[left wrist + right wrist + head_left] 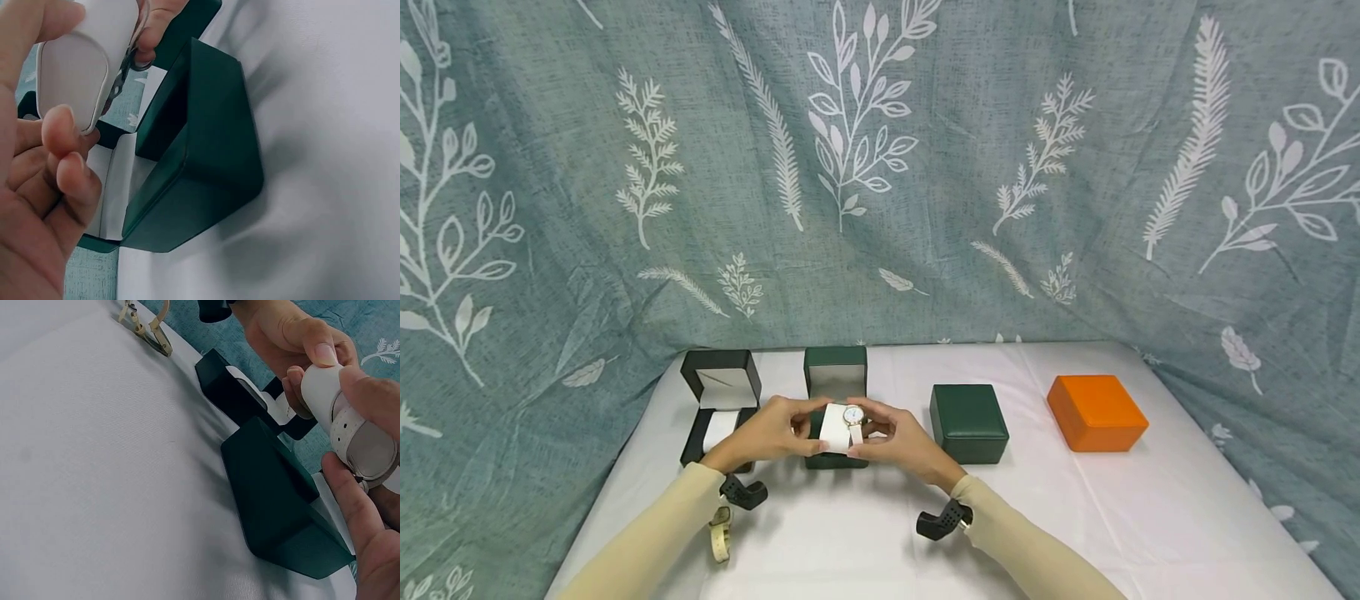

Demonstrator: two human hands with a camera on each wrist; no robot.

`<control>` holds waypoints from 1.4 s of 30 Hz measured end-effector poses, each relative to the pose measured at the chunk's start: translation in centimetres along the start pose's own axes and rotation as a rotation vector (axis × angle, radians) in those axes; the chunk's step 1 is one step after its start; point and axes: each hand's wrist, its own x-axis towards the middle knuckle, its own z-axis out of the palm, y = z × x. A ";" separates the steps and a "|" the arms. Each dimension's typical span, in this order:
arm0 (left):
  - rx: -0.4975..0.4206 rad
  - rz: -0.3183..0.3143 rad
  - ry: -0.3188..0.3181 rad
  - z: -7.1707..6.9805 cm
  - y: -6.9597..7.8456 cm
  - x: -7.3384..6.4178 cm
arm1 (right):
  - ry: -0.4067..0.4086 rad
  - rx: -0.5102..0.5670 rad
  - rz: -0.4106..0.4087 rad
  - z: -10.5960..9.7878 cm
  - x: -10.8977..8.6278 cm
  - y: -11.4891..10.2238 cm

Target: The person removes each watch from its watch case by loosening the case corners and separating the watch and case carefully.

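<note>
Both hands hold up a white watch cushion with a wristwatch strapped round its right part; the watch has a white dial, gold-toned case and white strap. My left hand grips the cushion's left end between thumb and fingers. At the right end, my right hand pinches the cushion and the watch strap. Just below the cushion stands an open dark green watch box, its lid raised at the back. In the left wrist view, the hollow inside of the green box's base shows under the hands.
Left of the hands, an open black box contains a white cushion. A cream-strapped watch lies near the left forearm. To the right stand a closed green box and a closed orange box. A leaf-patterned curtain hangs behind the white-covered table.
</note>
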 end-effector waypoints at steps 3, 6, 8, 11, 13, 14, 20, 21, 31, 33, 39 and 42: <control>0.010 -0.014 0.015 -0.3 -0.2 -0.1 | 0.034 0.007 0.011 -0.2 -0.2 0.1; 0.009 -0.030 0.033 -0.6 -0.6 -0.2 | 0.057 0.004 0.018 -0.4 -0.5 0.1; 0.000 -0.027 0.048 -0.7 -0.8 -0.3 | 0.059 0.000 0.023 -0.5 -0.7 0.0; -0.001 -0.021 0.064 -0.9 -1.1 -0.4 | 0.048 -0.009 0.029 -0.7 -1.2 0.0; -0.003 -0.026 0.071 -0.9 -1.2 -0.4 | 0.043 -0.011 0.034 -0.6 -1.4 0.0; -0.005 -0.030 0.073 -0.9 -1.3 -0.4 | 0.041 -0.010 0.037 -0.6 -1.6 0.0; -0.024 -0.052 0.085 -0.8 -1.7 -0.4 | 0.039 -0.023 0.051 -0.2 -2.2 0.0; -0.020 -0.051 0.088 -0.7 -1.7 -0.3 | 0.037 -0.024 0.052 -0.2 -2.2 -0.1; 0.025 -0.046 0.106 -0.4 -1.8 -0.2 | 0.009 -0.038 0.059 0.2 -2.9 0.1; 0.029 -0.050 0.103 -0.4 -1.8 -0.2 | 0.000 -0.042 0.052 0.4 -3.1 0.0; 0.032 -0.045 0.103 -0.3 -2.0 -0.1 | -0.031 -0.026 0.047 0.9 -3.3 0.1; 0.031 -0.045 0.105 -0.3 -1.9 -0.1 | -0.043 -0.018 0.048 1.1 -3.5 0.3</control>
